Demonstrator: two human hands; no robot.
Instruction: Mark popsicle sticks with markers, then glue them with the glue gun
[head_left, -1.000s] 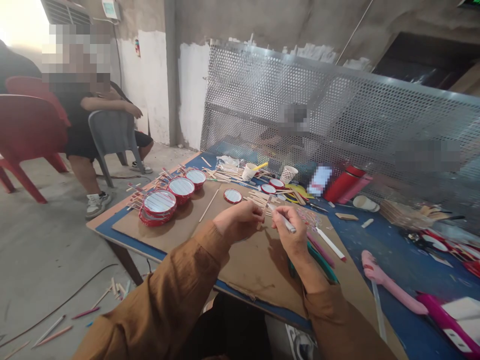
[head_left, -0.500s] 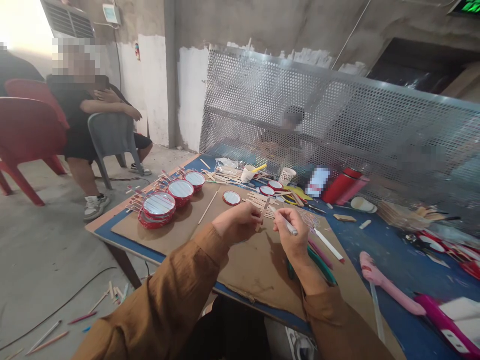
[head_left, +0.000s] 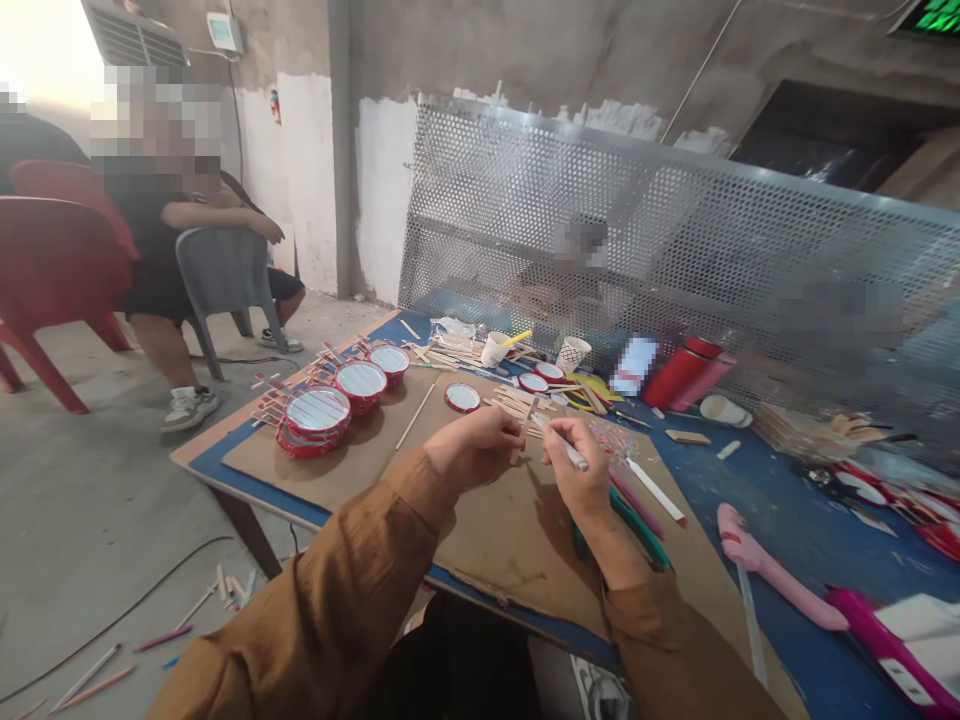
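Over the brown cardboard [head_left: 510,560], my left hand [head_left: 480,445] pinches a small flat wooden stick [head_left: 528,420] upright between thumb and fingers. Close on its right, my right hand [head_left: 581,465] is closed round a white pen [head_left: 571,453], whose tip end points at the stick. Whether the tip touches the wood is too small to tell. Behind my hands lie loose wooden sticks [head_left: 510,400] and a small red-rimmed disc [head_left: 462,397]. Red drum-like pieces with sticks [head_left: 319,410] stand at the left. Green-handled pliers [head_left: 637,525] lie partly under my right forearm.
Paper cups [head_left: 494,348], a red bottle [head_left: 681,370] and a phone [head_left: 634,364] stand or lie along the back. A pink glue gun [head_left: 780,575] and a magenta power strip [head_left: 885,645] are at the right. A seated person [head_left: 154,220] is beyond the table's left side.
My right hand has shifted slightly left with the pen, closer to the stick. My left hand keeps its hold on the stick, almost unmoved.
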